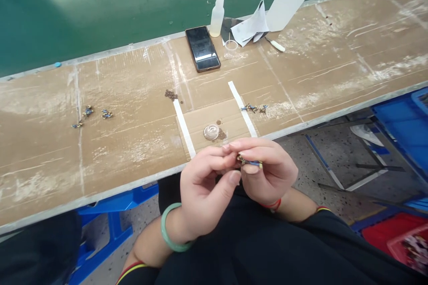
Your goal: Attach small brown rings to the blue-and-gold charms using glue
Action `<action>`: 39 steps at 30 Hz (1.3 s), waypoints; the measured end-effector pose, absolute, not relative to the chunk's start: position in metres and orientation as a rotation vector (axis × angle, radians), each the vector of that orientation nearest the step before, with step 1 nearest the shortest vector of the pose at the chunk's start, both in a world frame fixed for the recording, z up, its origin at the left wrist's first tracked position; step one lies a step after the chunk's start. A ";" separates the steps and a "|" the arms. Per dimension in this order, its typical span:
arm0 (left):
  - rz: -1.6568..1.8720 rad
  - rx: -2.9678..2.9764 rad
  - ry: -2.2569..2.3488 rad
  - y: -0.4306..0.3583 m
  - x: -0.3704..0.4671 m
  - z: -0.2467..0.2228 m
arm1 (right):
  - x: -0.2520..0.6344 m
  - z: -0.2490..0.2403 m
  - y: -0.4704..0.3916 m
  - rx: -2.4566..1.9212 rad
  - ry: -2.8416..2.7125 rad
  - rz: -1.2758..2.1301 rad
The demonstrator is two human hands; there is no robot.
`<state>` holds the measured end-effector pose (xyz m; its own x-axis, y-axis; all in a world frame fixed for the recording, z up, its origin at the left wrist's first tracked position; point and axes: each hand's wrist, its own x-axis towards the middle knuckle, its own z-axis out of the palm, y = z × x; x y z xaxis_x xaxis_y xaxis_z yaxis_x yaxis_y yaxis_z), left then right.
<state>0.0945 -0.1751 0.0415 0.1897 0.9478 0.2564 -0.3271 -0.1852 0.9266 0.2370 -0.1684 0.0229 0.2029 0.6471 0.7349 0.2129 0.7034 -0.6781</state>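
In front of my body, my right hand pinches a small blue-and-gold figurine-like piece between thumb and fingers. My left hand is closed right beside it, its fingertips meeting those of the right; whatever they pinch is hidden. Just beyond the hands, a small round clear dish rests on a cardboard sheet, next to brown spots. Similar blue-and-gold pieces lie by the right white strip, and several more lie at the left. A little heap of brown bits sits at the top of the left strip.
At the back of the table stand a phone lying flat, a squeeze bottle, a clear ring-shaped cup, crumpled paper and a white-handled tool. Blue stools and a red bin are below the table's front edge.
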 end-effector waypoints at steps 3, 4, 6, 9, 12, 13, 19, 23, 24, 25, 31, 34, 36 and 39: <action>1.336 1.339 0.670 -0.172 0.092 0.042 | 0.235 0.019 -0.166 -0.737 -1.338 0.343; 1.327 1.359 0.648 -0.171 0.091 0.041 | 0.234 0.019 -0.165 -0.734 -1.321 0.348; 1.277 1.356 0.607 -0.171 0.091 0.039 | 0.231 0.019 -0.165 -0.744 -1.259 0.393; 1.182 1.257 0.522 -0.172 0.093 0.034 | 0.226 0.022 -0.166 -0.755 -1.095 0.531; 1.127 1.160 0.459 -0.175 0.097 0.029 | 0.222 0.026 -0.167 -0.781 -0.950 0.663; 1.111 1.145 0.456 -0.176 0.098 0.028 | 0.221 0.027 -0.167 -0.796 -0.918 0.691; 1.093 1.196 0.441 -0.179 0.100 0.023 | 0.217 0.032 -0.170 -0.826 -0.843 0.768; 1.085 1.315 0.457 -0.179 0.097 0.023 | 0.217 0.033 -0.171 -0.844 -0.836 0.753; 1.085 1.365 0.475 -0.179 0.096 0.023 | 0.217 0.033 -0.171 -0.838 -0.832 0.755; 1.089 1.424 0.494 -0.179 0.096 0.023 | 0.218 0.034 -0.171 -0.827 -0.825 0.763; 1.214 1.810 0.584 -0.177 0.095 0.020 | 0.216 0.035 -0.171 -0.743 -0.813 0.748; 1.267 1.931 0.582 -0.174 0.097 0.020 | 0.214 0.033 -0.171 -0.736 -0.807 0.744; 1.280 1.979 0.576 -0.172 0.098 0.020 | 0.213 0.033 -0.171 -0.745 -0.802 0.745; 1.288 2.016 0.572 -0.170 0.098 0.021 | 0.213 0.034 -0.171 -0.736 -0.789 0.752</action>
<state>0.0979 -0.1700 0.0211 0.4169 0.6684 0.6159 0.0089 -0.6806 0.7326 0.2126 -0.1707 0.0338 0.4868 0.8040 0.3415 -0.3020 0.5217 -0.7979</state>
